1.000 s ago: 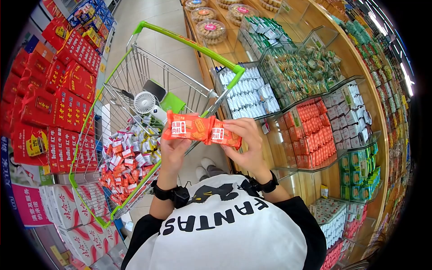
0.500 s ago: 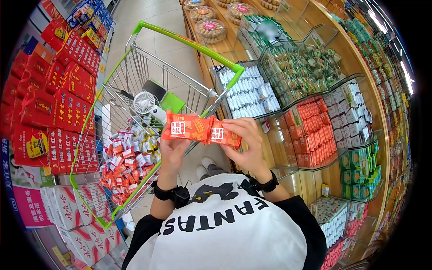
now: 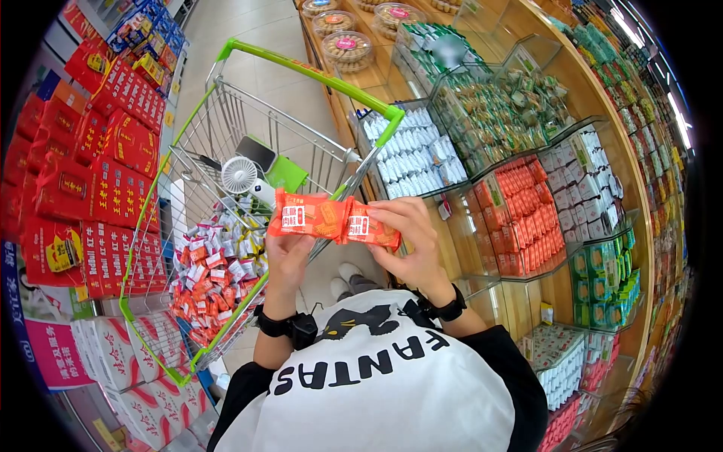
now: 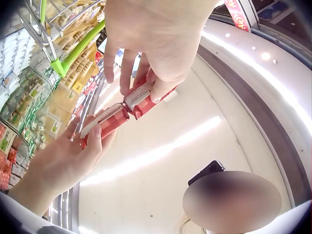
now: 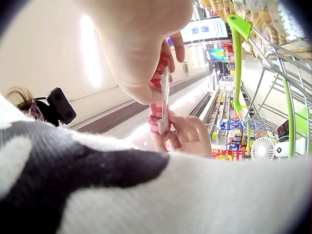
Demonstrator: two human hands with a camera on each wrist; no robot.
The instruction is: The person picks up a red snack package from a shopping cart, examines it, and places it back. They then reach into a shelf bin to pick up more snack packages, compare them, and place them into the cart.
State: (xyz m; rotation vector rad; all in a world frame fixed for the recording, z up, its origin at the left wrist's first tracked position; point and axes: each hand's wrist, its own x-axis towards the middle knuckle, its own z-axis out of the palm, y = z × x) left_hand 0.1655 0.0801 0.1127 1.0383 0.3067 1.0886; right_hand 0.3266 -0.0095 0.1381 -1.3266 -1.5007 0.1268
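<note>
In the head view, two red-orange snack packets joined end to end are held up before the chest. My left hand (image 3: 286,264) grips the larger-looking left packet (image 3: 320,217) from below, thumb at its lower edge. The right packet (image 3: 369,230) is pinched between the thumb and fingers of my right hand (image 3: 414,245). A narrow crimped seam joins the packets between the hands. From the left wrist, the packets (image 4: 109,122) appear edge-on, with a pale strip along one side. The right wrist view shows the packets (image 5: 158,105) edge-on too, partly covered by the right hand.
A shopping cart (image 3: 316,74) with a green handle stands ahead, holding a heap of small wrapped snacks (image 3: 215,279), a white fan (image 3: 239,175) and a green item (image 3: 286,175). Bins of packets (image 3: 520,218) line the right; red drink boxes (image 3: 120,196) are stacked left.
Both hands keep the same hold on the two packets. The head view has shifted slightly, and the packets sit a little further left in it.
</note>
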